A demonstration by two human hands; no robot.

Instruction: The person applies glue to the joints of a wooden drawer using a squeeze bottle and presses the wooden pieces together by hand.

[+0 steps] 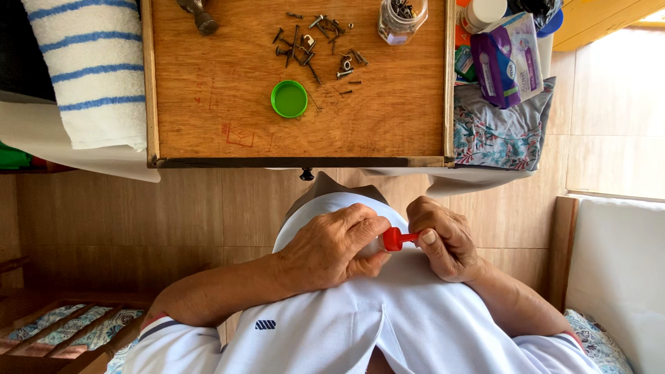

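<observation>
Left hand: my left hand [332,249] is curled shut around a small pale bottle [379,244], of which I see only a sliver between the fingers; the grip looks firm, with the thumb pressed under the neck.

Right hand: my right hand [443,239] has its grip pinched closed on the thin end of the red cap [396,239], thumb and forefinger on the tip and the other fingers folded in.

Where the bottle is: held over my lap, just above the white shirt [388,318], well apart from the counter [298,118].

Risk, spill: I judge that if the red cap comes free with a jerk, whatever is in the bottle could land on the white shirt, since nothing lies between them.

Risk, squeeze: the left grip wraps the body so fully that a hard clench could push the contents out of the nozzle as the cap loosens.

Risk, slip: the right pinch is on a narrow tip, so the fingers could slide off and the cap drop to the floor between my knees.

Risk, counter: loose screws and nails [315,41] lie scattered beside the green lid [289,98] and the open glass jar [402,19]; a reach forward with full hands could sweep them off the front edge.

Not visible: I cannot tell how full the bottle is, nor whether the cap is threaded or pressed on.
</observation>
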